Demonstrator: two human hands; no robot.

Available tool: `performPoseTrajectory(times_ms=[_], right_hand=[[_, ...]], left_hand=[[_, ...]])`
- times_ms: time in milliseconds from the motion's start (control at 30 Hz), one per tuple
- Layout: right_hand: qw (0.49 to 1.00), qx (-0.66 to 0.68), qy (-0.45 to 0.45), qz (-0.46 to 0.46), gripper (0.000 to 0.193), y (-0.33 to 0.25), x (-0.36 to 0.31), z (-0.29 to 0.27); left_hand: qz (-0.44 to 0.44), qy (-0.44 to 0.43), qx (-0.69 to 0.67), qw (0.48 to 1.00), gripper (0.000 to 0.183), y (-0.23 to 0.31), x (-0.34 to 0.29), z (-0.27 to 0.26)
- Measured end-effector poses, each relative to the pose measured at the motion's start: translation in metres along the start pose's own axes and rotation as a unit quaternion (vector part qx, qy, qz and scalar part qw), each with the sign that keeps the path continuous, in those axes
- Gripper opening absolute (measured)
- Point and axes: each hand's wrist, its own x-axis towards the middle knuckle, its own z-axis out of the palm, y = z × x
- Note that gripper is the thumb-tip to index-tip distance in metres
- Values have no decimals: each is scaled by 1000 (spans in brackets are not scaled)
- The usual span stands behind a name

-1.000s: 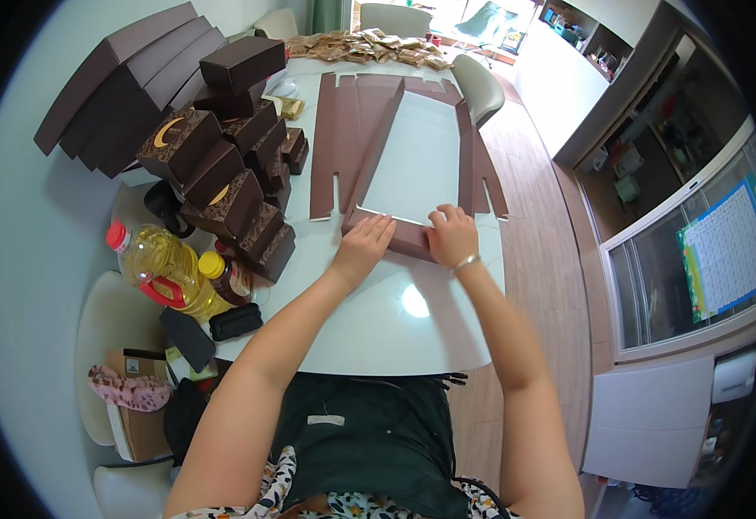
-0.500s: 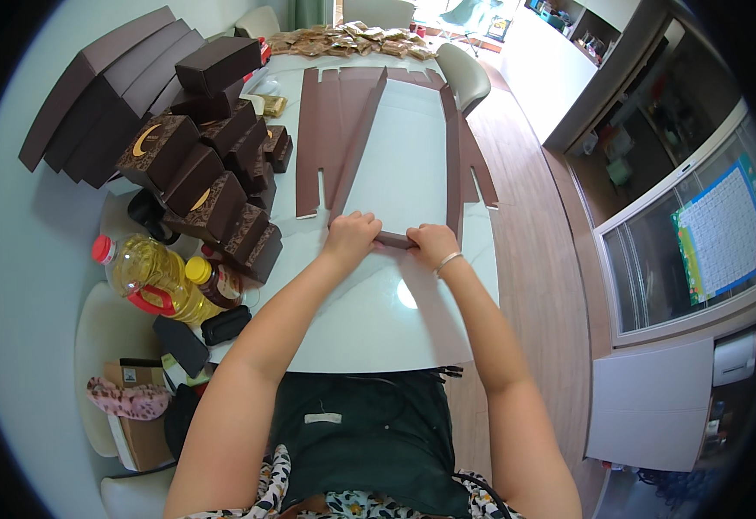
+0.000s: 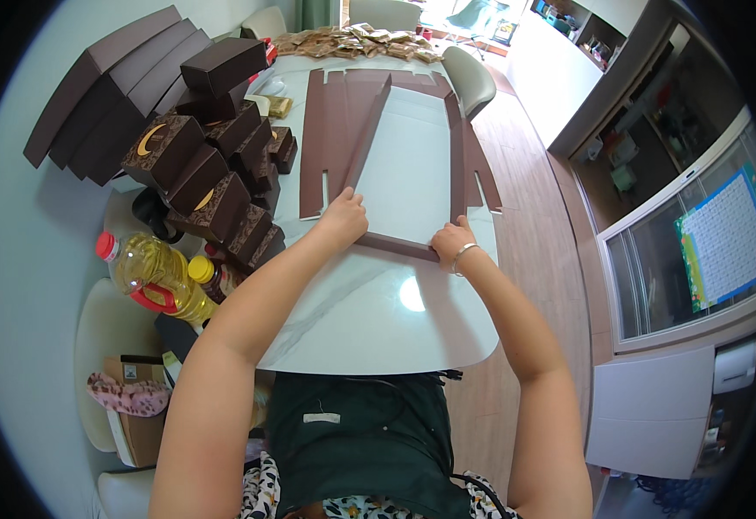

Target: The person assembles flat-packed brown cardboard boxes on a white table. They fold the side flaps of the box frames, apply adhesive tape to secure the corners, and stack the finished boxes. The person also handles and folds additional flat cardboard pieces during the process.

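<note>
A shallow cardboard box (image 3: 408, 164), brown outside and white inside, lies open on the table with its long side walls raised. My left hand (image 3: 343, 216) is closed at its near left corner, the fingers bent over the wall there. At the near right corner my right hand (image 3: 453, 242), with a bracelet on the wrist, grips the wall between thumb and fingers. The near end wall (image 3: 399, 246) stands up between my two hands. Beneath the box lie flat brown cardboard blanks (image 3: 315, 156) with slots cut at their ends.
Dark patterned boxes (image 3: 231, 208) are stacked along the left, with larger dark boxes (image 3: 118, 86) behind. An oil bottle (image 3: 157, 272) and a yellow-capped jar (image 3: 209, 277) stand closer. Small packets (image 3: 352, 41) cover the table's far end. A chair (image 3: 468, 82) stands at the far right.
My hands have moved apart, from the middle of the near end wall out to its two corners. That end wall now stands straighter and shows its full width.
</note>
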Motion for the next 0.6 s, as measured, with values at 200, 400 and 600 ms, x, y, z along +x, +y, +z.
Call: performPoseTrajectory(times_ms=[200,400,600], right_hand=[[1000,9,-24,0,16,-3,7,2],[999,4,-27,-47,18,-1,3,-1],[985,164,40,-19,17,-26,-6,-4]], left_hand=[[-28,-63,-30,997,6,9,12,8],[-43,-61,-24,997,8,2,19,7],[-13,-36,-169,985,10,22,15,3]])
